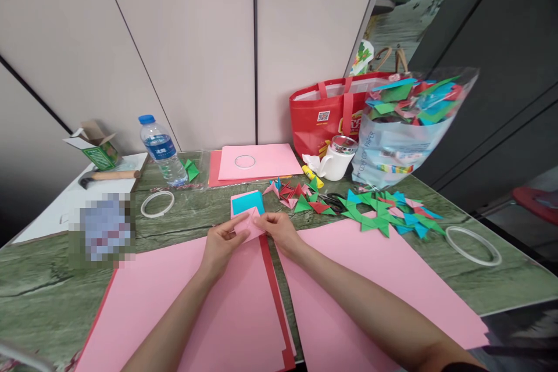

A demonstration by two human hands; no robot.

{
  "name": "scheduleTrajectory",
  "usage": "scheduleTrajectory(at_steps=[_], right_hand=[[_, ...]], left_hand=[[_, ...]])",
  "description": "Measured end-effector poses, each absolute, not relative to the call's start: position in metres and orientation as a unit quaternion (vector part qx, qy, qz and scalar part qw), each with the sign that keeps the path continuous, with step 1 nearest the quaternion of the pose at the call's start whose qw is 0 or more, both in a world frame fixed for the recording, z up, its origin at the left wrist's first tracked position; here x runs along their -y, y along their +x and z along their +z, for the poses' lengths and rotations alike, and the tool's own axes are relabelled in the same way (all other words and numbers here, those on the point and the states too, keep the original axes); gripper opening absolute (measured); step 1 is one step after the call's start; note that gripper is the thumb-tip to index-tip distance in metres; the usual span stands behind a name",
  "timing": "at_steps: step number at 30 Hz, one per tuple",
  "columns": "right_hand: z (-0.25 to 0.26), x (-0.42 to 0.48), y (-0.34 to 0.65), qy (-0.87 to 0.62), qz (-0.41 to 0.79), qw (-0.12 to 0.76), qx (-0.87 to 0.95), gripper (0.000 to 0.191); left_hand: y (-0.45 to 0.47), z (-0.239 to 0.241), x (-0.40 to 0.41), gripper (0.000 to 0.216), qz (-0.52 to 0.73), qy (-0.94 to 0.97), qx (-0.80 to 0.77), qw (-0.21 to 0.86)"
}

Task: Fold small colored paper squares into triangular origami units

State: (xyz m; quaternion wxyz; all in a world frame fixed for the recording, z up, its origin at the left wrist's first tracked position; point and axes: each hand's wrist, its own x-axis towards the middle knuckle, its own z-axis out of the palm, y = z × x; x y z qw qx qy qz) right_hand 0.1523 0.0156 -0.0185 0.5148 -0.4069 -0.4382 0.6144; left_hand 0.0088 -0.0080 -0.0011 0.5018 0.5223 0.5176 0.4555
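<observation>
Both hands hold a small folded piece of pink paper (247, 226) over the middle of the table. My left hand (221, 247) pinches its left side between thumb and fingers. At its right edge, my right hand (279, 232) grips with thumb and forefinger. Just behind the piece lies a blue paper rectangle (246, 203) on pink paper. Large pink sheets, a left stack (209, 302) with red edges under it and a right stack (344, 285), lie below my forearms. Folded pieces in red, pink and green (300, 195) sit behind my right hand.
A ring of green folded pieces (375, 222), black scissors (335, 202), a glue stick (313, 176) and a white mug (336, 160) stand or lie to the right. Behind are a red bag (311, 122) and a filled plastic bag (387, 145). Leftward: a water bottle (163, 154), a hammer (108, 175).
</observation>
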Motion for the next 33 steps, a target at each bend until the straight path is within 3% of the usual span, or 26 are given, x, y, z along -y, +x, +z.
scheduleTrajectory(at_steps=[27, 33], right_hand=[[-0.0245, -0.0166, 0.151, -0.394, 0.644, 0.533, 0.382, 0.022], [-0.0213, -0.0123, 0.1489, -0.417, 0.609, 0.528, 0.421, 0.023]], left_hand=[[0.0163, -0.005, 0.0092, 0.045, 0.489, 0.479, -0.55, 0.478], [0.0188, -0.0063, 0.0095, 0.047, 0.52, 0.466, -0.57, 0.433]])
